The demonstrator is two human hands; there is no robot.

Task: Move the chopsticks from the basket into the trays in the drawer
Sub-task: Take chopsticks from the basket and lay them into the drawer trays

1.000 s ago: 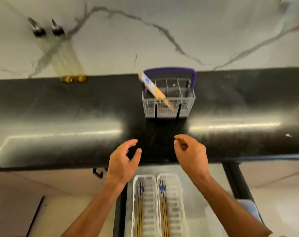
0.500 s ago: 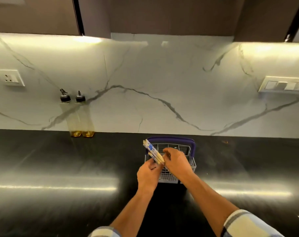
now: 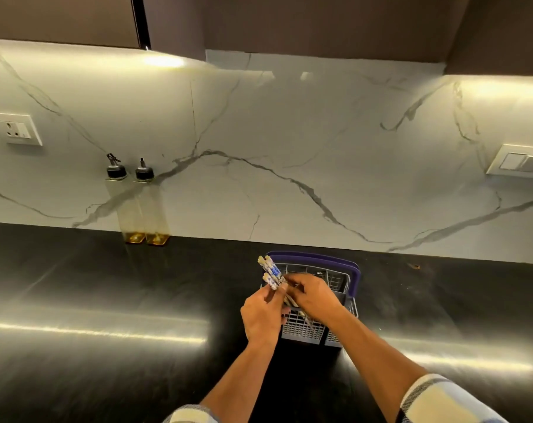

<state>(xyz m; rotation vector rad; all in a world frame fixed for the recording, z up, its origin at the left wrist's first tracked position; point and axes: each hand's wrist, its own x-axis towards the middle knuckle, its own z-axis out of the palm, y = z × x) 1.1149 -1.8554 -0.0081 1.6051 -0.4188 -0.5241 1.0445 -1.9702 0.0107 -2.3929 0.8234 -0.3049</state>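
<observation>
A grey mesh basket (image 3: 338, 279) with a purple handle stands on the black counter near the wall. A bundle of chopsticks (image 3: 271, 273) with blue-and-white patterned ends leans out of its left side. My left hand (image 3: 263, 315) is closed around the bundle from the left. My right hand (image 3: 314, 296) reaches over the basket's front and pinches the chopsticks just below the patterned ends. The chopsticks' lower parts are hidden behind my hands and the mesh. The drawer and its trays are out of view.
Two tall clear oil bottles (image 3: 143, 209) stand against the marble backsplash to the left. A wall socket (image 3: 16, 129) sits far left and a switch plate (image 3: 521, 163) far right. The glossy black counter (image 3: 91, 300) stretches both ways.
The camera has tilted up from the drawer to the wall. Both hands have risen from the counter's front edge to the basket and closed on the chopsticks.
</observation>
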